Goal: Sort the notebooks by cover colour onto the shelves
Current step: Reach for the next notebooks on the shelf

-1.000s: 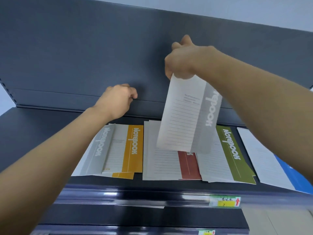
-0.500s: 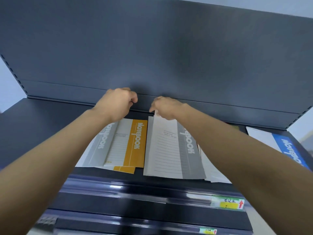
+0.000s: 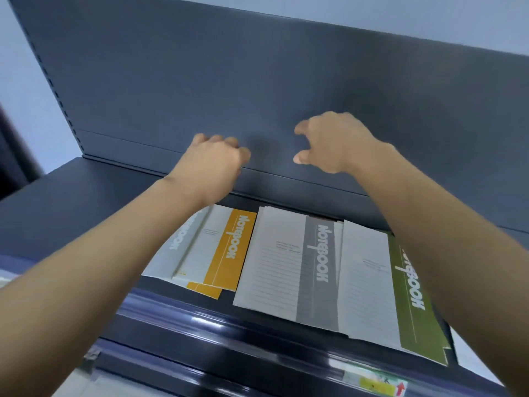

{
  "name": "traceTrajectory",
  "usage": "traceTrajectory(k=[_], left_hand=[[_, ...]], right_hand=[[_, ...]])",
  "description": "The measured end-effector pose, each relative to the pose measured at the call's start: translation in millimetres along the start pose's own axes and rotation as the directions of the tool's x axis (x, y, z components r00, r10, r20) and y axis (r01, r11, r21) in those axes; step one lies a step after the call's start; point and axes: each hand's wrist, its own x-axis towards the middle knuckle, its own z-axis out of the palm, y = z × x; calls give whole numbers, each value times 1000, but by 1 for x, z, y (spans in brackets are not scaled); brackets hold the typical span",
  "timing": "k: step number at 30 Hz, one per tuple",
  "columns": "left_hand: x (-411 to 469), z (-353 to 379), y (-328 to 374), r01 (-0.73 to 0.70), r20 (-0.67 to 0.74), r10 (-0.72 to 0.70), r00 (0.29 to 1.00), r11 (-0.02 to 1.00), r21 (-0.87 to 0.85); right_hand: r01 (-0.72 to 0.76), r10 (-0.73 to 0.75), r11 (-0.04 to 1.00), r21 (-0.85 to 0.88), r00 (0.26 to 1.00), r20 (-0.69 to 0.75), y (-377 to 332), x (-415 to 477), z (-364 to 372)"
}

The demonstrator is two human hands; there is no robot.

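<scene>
Several notebooks lie flat on the dark shelf [image 3: 71, 202]. A grey-banded notebook [image 3: 292, 265] lies on top of the middle pile. To its left sits an orange-banded notebook [image 3: 226, 250] over another grey one [image 3: 174, 247]. To its right lies a green-banded notebook [image 3: 400, 290]. My right hand [image 3: 332, 144] hovers above the pile, empty, fingers loosely spread. My left hand [image 3: 214, 164] is curled into a fist near the shelf's back panel and holds nothing.
The upright back panel [image 3: 257, 90] rises right behind both hands. The shelf's glossy front rail [image 3: 217, 325] carries a yellow and green label [image 3: 375, 383] at lower right. Bare shelf lies to the left of the notebooks.
My right hand brought the grey-banded notebook down onto the middle pile, covering the red one, then let go and lifted away empty. My left hand stayed curled by the back panel.
</scene>
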Motion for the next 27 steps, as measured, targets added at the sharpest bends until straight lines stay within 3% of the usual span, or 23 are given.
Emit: traceTrajectory(k=[3, 7, 15, 27], left_hand=[[-9, -25, -12, 86, -80, -78, 994, 992, 95], [-34, -72, -37, 192, -194, -171, 966, 977, 91], [-115, -129, -97, 306, -380, -234, 895, 942, 141], [-298, -167, -263, 551, -422, -409, 809, 778, 301]], right_hand=[[45, -40, 999, 31, 989, -144, -14, -5, -25], [113, -76, 986, 119, 958, -278, -49, -13, -59], [238, -164, 964, 117, 881, -444, -151, -20, -113], [498, -294, 856, 138, 688, -664, -398, 10, -179]])
